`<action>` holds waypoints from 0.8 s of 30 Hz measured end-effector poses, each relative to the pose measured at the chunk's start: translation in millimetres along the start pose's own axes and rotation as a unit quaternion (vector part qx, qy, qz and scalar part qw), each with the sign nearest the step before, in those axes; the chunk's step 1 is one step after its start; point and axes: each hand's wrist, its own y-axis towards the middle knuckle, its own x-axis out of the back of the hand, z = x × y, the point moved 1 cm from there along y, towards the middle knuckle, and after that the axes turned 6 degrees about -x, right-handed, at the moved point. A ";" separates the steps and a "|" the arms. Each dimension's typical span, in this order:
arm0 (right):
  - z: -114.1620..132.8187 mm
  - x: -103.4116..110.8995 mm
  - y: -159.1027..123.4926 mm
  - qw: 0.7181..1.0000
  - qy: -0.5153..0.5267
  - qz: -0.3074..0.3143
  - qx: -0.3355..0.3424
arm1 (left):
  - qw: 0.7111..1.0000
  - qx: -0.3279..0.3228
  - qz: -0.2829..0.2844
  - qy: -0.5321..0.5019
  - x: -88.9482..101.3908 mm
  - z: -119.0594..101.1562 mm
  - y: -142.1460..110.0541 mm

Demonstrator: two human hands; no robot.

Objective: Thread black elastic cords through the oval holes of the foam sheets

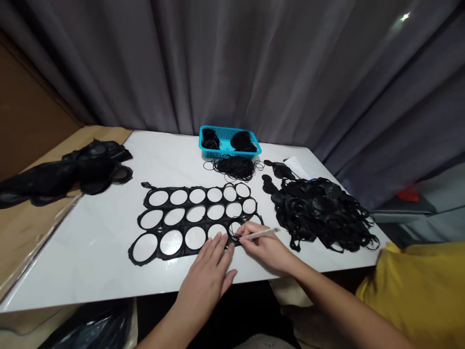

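Sheet of thin black material with round holes (185, 226), flat on white tabletop (105, 247), near edge under flattened, non-gripping left hand (210, 264), probably for steadiness; slim white stick-like tool (260, 233) pinched in right hand (267, 248), probably for precision.

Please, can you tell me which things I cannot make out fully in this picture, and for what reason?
All in the head view:
- White tool: its tip, too small to tell at the right hand.
- Black sheet with holes: part covered by the left hand.
- Black bundle: cut off by the left edge.
- Blue basket: floor partly hidden by black items.
- Yellow cloth: cut off by the right edge.
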 end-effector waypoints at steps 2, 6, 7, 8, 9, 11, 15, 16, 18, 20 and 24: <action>-3.1 -2.8 -3.7 1.000 -0.018 -0.013 0.014 | 1.000 -0.001 -0.001 0.008 -0.8 -0.5 0.6; -9.4 -5.7 -3.8 0.999 -0.026 -0.032 0.023 | 1.000 0.004 -0.002 0.016 -1.1 -0.9 1.5; -10.2 -5.9 -3.2 0.999 -0.030 -0.035 0.026 | 1.000 0.005 -0.003 0.015 -1.3 -1.0 1.5; -10.8 -5.9 -2.6 0.998 -0.036 -0.036 0.029 | 1.000 0.006 -0.004 0.014 -1.6 -1.1 1.5; -11.0 -5.8 -2.2 0.998 -0.043 -0.037 0.033 | 1.000 0.007 -0.004 0.012 -1.8 -1.1 1.5; -10.6 -6.0 -2.3 0.997 -0.057 -0.038 0.044 | 1.000 0.011 -0.003 0.008 -2.2 -1.1 1.6; -7.8 -13.7 -8.4 0.990 -0.092 -0.040 0.095 | 1.000 0.016 0.004 0.003 -1.3 -1.5 2.8; -7.1 -16.5 -9.8 0.986 -0.111 -0.035 0.119 | 1.000 0.016 0.006 0.001 -0.9 -1.6 3.1; -7.2 -17.9 -8.7 0.973 -0.160 -0.033 0.160 | 1.000 0.016 0.006 -0.005 -0.5 -1.8 3.6; -10.7 -6.7 1.3 0.961 -0.212 -0.086 0.155 | 1.000 0.016 0.003 -0.010 -1.1 -1.7 3.4; -23.3 53.3 39.2 0.928 -0.245 -0.273 0.069 | 1.000 0.022 0.001 -0.018 -2.4 -0.5 1.9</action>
